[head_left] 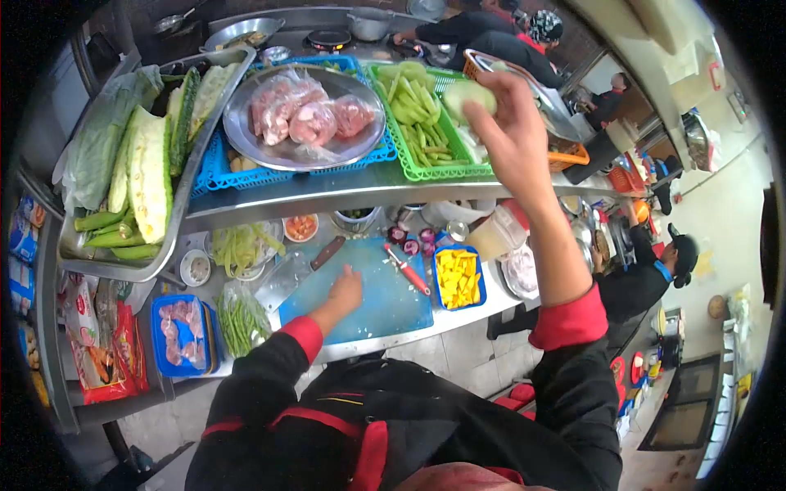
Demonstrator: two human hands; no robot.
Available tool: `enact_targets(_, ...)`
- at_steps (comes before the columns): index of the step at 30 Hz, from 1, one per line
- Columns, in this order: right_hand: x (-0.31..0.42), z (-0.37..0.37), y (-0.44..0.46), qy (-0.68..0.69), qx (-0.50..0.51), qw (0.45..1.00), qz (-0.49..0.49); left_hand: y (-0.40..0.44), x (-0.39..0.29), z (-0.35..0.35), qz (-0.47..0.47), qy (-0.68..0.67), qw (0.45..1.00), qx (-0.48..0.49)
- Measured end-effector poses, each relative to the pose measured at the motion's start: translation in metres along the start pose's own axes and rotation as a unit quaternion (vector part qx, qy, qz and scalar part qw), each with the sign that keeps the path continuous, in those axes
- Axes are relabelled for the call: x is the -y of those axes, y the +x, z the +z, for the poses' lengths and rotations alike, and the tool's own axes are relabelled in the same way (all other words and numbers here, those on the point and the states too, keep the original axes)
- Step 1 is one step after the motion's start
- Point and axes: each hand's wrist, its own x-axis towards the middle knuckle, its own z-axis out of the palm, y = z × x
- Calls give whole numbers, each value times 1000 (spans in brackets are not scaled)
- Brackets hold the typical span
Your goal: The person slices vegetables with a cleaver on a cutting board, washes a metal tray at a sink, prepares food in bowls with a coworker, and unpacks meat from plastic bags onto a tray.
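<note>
My right hand is raised over the shelf, its thumb and fingers closed around a pale green vegetable above a green basket. Below, my left hand rests on the blue cutting board, fingers loosely curled with nothing visible in them. A cleaver with a brown handle lies at the board's left edge, its handle just beyond my left fingers. On the board's right side is a red-handled peeler. Purple onions sit behind the board.
The raised metal shelf holds a bowl of bagged meat and a tray of long green vegetables. Yellow pieces fill a blue container right of the board; green beans lie left. Several people work farther back and right.
</note>
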Motion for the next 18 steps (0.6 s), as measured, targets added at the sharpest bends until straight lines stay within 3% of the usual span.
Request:
enact_targets(3,-9,11,58,-159,34,987,6,-1,2,-2,37,30,999,17)
enact_targets(7,-51,39,109,-134,33,989,-45,-19,3,-19,75,-16,994,-75)
enact_targets(9,-48,51,122,-179,52,981,51,-18,8,-15,72,-39,990,-116)
enact_targets(11,-60,60,130,-188,55,980,21,-26,8,-21,43,-46,991,-114)
enact_targets(14,-61,65,134,-352,249,896,107,-49,0,-45,50,-93,987,-118)
enact_targets(18,-64,65,131,-387,169,904,71,-117,-60,-141,10,-150,984,-93)
